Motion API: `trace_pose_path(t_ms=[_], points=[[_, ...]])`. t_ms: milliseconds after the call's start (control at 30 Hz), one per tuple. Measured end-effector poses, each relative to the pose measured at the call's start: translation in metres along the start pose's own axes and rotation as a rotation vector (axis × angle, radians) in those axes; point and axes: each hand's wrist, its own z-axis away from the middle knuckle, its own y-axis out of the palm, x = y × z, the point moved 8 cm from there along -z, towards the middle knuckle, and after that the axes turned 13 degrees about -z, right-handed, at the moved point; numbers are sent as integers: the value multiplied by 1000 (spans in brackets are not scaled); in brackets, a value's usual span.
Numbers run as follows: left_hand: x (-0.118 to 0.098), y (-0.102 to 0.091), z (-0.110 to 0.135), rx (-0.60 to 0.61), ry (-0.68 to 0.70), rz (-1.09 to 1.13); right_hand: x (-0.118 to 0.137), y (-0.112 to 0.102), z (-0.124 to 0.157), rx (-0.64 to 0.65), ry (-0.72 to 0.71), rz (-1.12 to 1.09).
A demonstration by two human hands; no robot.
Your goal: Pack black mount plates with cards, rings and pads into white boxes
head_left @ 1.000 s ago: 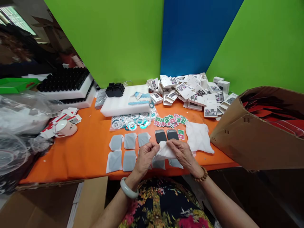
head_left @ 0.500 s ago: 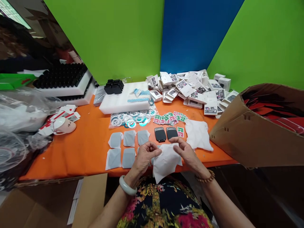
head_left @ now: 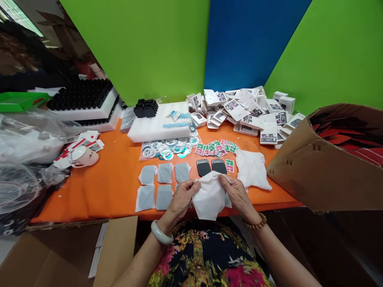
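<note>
Both hands hold one white pouch [head_left: 209,197] up at the near edge of the orange table [head_left: 113,179]. My left hand [head_left: 182,198] pinches its left top corner and my right hand [head_left: 237,194] pinches its right top corner, so its mouth looks spread between them. Just beyond the pouch lie two dark flat pads [head_left: 211,166] side by side. To the left, several grey pads in white pouches [head_left: 160,185] lie in two rows. A pile of loose white pouches [head_left: 251,168] rests to the right.
A big open cardboard box [head_left: 323,167] stands at the right. White product boxes [head_left: 248,113] are heaped at the back, with a white foam block [head_left: 160,125], bagged rings [head_left: 167,148], green-pink cards [head_left: 217,147], trays of black parts [head_left: 82,99], plastic bags [head_left: 26,143] at left.
The crumpled pouch was shaken open and hung flat half a second ago. Now both hands have drawn its top together and lifted it slightly toward the dark pads.
</note>
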Motion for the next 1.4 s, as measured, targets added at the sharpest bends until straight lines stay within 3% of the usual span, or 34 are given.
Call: trace_pose_path(t_ms=[100,300,433,633,767,867,1100,1267,1400], points=[[-2,-1,-1,-32,10,27,7,-5,-2,-24,-58,-68],[-6,3,-1,-37,5,49,1,-2,-2,-91,102,-543],[-9,-2,-1,-53,22,131,10,-16,-4,-163,97,-669],[-12,-11,0,-51,30,146,28,-41,-5,-157,30,-400],[-14,-4,0,-9,61,112,22,-15,-3,20,38,-93],[-14,0,2,-3,96,70,5,13,1,205,126,-70],[-17,-4,5,-67,108,84,-8,35,7,297,129,-55],[-9,6,5,15,8,332,-13,31,7,212,133,-40],[4,7,3,58,-53,344,-13,26,5,134,126,-183]])
